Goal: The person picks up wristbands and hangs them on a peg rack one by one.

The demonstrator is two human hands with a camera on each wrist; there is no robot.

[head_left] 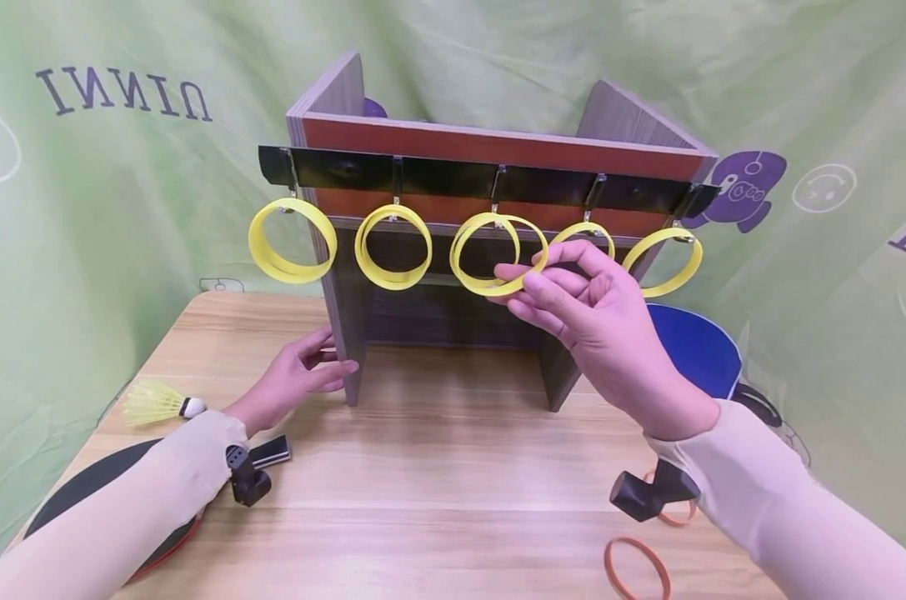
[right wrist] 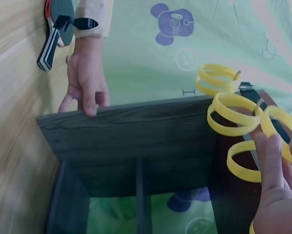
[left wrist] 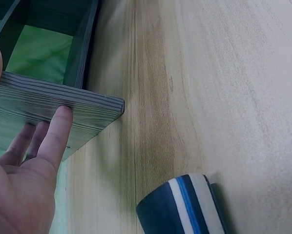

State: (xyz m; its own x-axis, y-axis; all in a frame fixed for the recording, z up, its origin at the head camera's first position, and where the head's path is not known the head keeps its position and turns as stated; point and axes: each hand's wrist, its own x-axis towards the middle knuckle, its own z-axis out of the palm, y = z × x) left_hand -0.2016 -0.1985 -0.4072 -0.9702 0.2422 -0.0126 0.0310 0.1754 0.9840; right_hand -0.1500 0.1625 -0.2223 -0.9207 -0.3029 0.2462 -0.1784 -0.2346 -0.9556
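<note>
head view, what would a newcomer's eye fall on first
The bright yellow rings catch the eye first, hanging in a row below a black strip on the wooden shelf. Next is the right hand, pinching a ring near the middle. The yellow shuttlecock stands out at far left.

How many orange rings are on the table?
2: one orange ring at the head view's bottom edge, another ring partly hidden behind the right wrist camera. More may be hidden.

There are five hooks (head_left: 397,179), at least five yellow rings (head_left: 289,274), two orange rings (head_left: 608,565), one shuttlecock (head_left: 158,404), one shelf unit (head_left: 508,143).
</note>
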